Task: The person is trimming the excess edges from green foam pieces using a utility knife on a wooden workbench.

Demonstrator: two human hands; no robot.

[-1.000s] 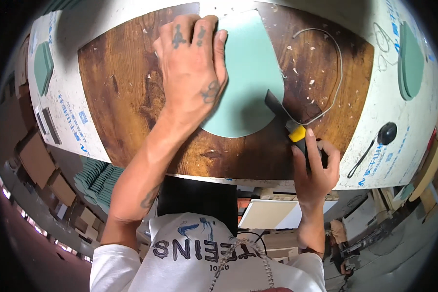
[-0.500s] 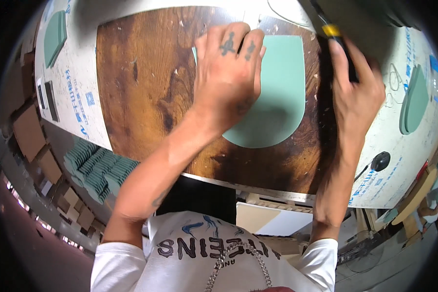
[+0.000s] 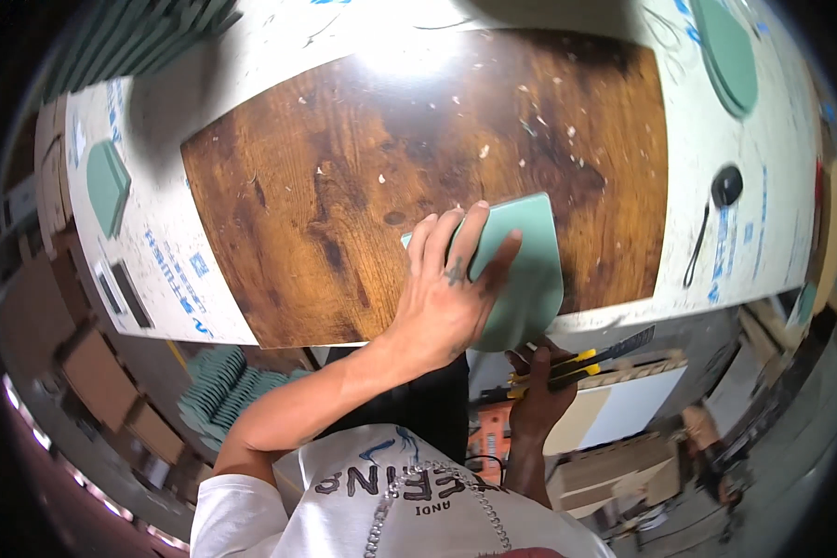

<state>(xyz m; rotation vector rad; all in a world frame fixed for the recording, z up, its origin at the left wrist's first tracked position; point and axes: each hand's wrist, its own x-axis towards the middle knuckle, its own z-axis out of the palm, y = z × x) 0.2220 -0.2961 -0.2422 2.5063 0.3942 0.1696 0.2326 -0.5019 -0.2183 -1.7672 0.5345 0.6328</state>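
Many green pieces (image 3: 228,395) lie lower left; the left hand (image 3: 445,296), grip spread open, rests on a green panel (image 3: 538,262) overhanging the brown board's (image 3: 325,177) near edge; the right hand's (image 3: 538,398) grip encloses a yellow-and-black tool (image 3: 590,371).

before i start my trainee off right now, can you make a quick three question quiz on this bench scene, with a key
1. Multiple choice: on which side of the brown board does the black round object lie? a) left b) right c) far side
2. True or false: in this view, the green piece reaches past the near edge of the brown board.
3. Fill in the blank: the left hand lies on the green piece, while the right hand holds a tool coloured black and ____.

Key: 1. b; 2. true; 3. yellow.
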